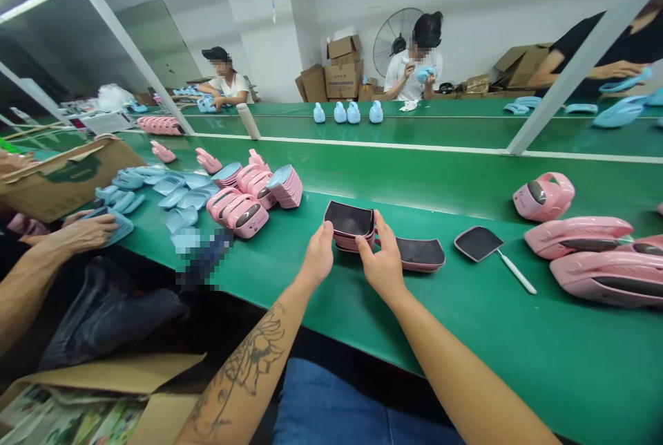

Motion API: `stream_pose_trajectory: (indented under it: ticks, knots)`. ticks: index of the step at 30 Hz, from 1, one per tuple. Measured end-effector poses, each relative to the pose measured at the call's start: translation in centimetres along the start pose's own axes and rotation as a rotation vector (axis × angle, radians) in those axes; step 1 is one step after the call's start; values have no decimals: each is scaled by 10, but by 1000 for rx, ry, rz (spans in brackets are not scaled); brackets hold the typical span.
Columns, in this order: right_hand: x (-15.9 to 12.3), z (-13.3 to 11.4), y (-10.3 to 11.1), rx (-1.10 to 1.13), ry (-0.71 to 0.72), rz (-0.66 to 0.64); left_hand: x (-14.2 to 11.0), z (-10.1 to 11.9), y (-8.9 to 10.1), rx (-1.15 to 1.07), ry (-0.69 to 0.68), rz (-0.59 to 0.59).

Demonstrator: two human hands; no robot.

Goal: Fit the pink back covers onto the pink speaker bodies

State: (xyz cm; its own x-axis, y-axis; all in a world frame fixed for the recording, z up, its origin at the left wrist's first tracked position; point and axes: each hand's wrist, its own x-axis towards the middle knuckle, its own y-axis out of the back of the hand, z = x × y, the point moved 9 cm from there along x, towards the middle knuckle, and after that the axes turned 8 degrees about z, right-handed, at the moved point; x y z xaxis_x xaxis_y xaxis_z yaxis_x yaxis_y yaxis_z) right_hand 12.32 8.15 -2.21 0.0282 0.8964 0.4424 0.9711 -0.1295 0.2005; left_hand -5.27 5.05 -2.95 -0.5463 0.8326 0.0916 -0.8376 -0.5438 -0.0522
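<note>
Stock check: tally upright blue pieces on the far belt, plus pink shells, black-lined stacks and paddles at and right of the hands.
Pale blue upright pieces: 4
Pink moulded shells: 4 (edge sliver uncounted)
Black-lined pink stacks: 2
Black-faced paddle: 1
Total: 11

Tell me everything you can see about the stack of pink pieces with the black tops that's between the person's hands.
The stack is several nested pink shells, apparently moulded plastic, each a curved, rounded rectangle. The top shell has a matte black lining, and pink edges show in layers below it. It appears to rest on the green conveyor belt, with the left hand against one end and the right hand against the other. The exact count of shells cannot be told.
</note>
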Motion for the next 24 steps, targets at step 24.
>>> stream_pose_trajectory:
  ticks: [24]
  knots:
    - [5, -7, 10, 69, -34, 16, -7, 19, -10, -228, 72, 66]
